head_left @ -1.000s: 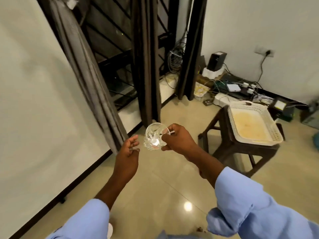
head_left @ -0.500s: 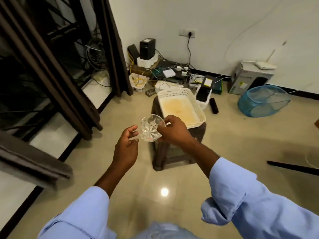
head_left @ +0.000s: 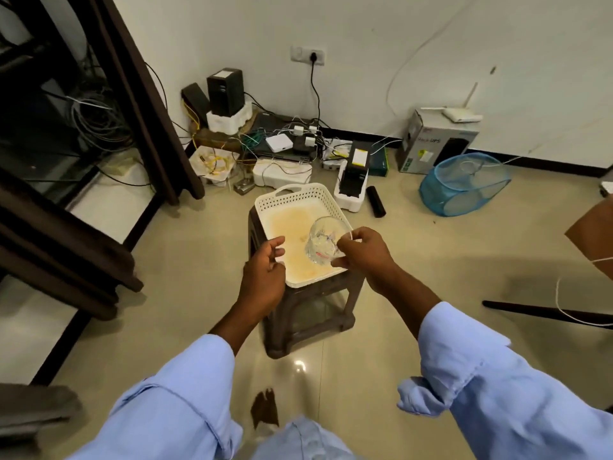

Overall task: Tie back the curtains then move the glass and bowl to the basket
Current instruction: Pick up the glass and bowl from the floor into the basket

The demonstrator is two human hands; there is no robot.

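A clear cut-glass tumbler [head_left: 323,240] is upright just above the right side of a white perforated basket [head_left: 298,197], pinched at its rim by my right hand [head_left: 363,255]. The basket sits on a brown plastic stool [head_left: 308,313] and its floor is stained yellow. My left hand [head_left: 265,273] hovers at the basket's left rim with fingers loosely curled and holds nothing. Dark brown curtains [head_left: 146,104] hang at the left by the window frame. No bowl is in view.
Behind the stool the floor is crowded with cables, a router [head_left: 278,143], speakers [head_left: 225,91] and a black device [head_left: 355,171]. A blue mesh cover [head_left: 464,182] and a cardboard box [head_left: 438,141] stand at the right wall. A dark bar [head_left: 544,312] lies on the floor right.
I have turned from the curtains toward the stool. My right hand carried the glass over the basket and tipped it upright; my left hand has moved to the basket's left rim.
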